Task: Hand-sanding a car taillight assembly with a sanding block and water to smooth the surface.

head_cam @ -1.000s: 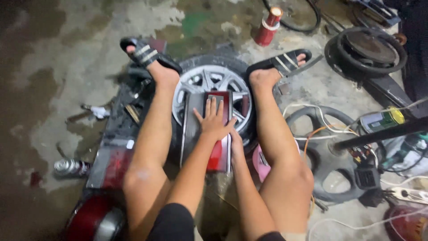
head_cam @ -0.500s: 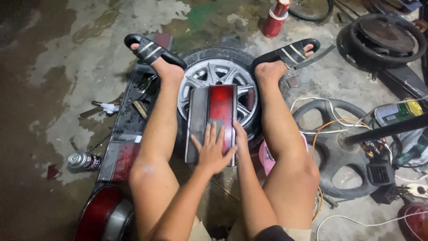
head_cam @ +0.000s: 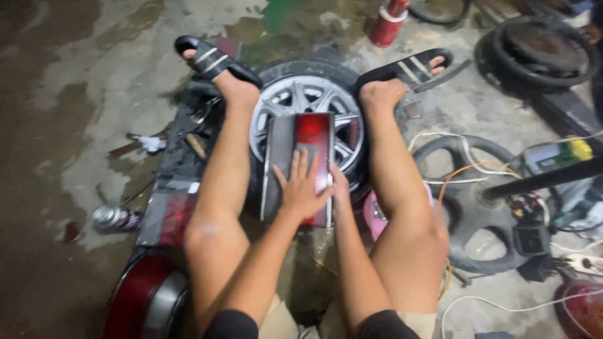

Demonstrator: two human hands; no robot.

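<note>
Both hands have slid toward the near end of the tail-light lens [head_cam: 295, 164] since the earlier frames; the left hand [head_cam: 301, 185] lies flat on it, fingers spread; the right hand [head_cam: 340, 188] grips its right edge, fingers pressed together as far as shows; the lens rests atop the alloy wheel [head_cam: 308, 103], between the outstretched legs; judging by the steady rubbing, surface work seems midway; a spray can [head_cam: 116, 218] lies well apart, untouched.

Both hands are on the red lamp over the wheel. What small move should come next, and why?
Probably slide the left hand further up the lamp: it lies flat low on the face, the right hand steadies the edge, and the upper half is uncovered.
</note>
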